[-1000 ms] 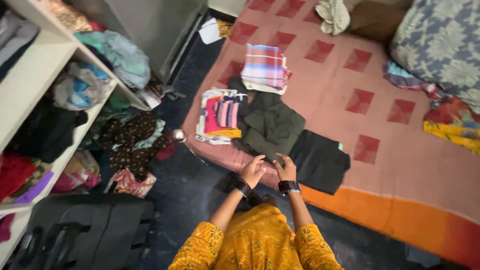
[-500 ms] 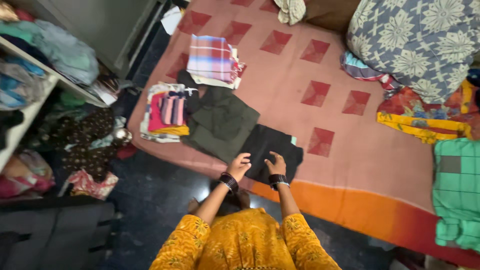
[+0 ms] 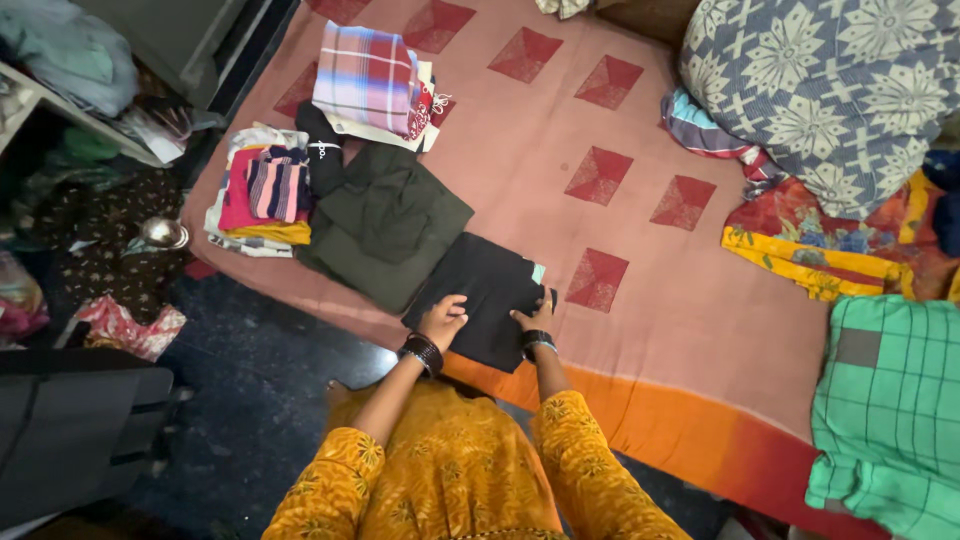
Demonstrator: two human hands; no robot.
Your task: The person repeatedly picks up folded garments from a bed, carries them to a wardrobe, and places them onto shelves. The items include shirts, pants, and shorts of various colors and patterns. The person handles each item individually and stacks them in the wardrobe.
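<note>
While both palms are pressed flat, fingers spread, nothing is gripped: the left hand (image 3: 443,320) and the right hand (image 3: 534,318) are laid on a folded black garment (image 3: 487,290) at the near edge of the bed (image 3: 700,400). Just beside it, a folded olive garment (image 3: 385,220) is seen, with a plaid stack (image 3: 368,78) toward the far-left corner.

A low bed (image 3: 700,300) fills the middle and right of the scene, covered by a pink sheet patterned with darker red squares and edged along its near side by an orange band (image 3: 690,425). The floor (image 3: 260,400) is dark and glossy (it catches a faint sheen). At the far left stands a pale shelf unit (image 3: 30,95), with a grey cabinet (image 3: 190,40) beside it.
</note>
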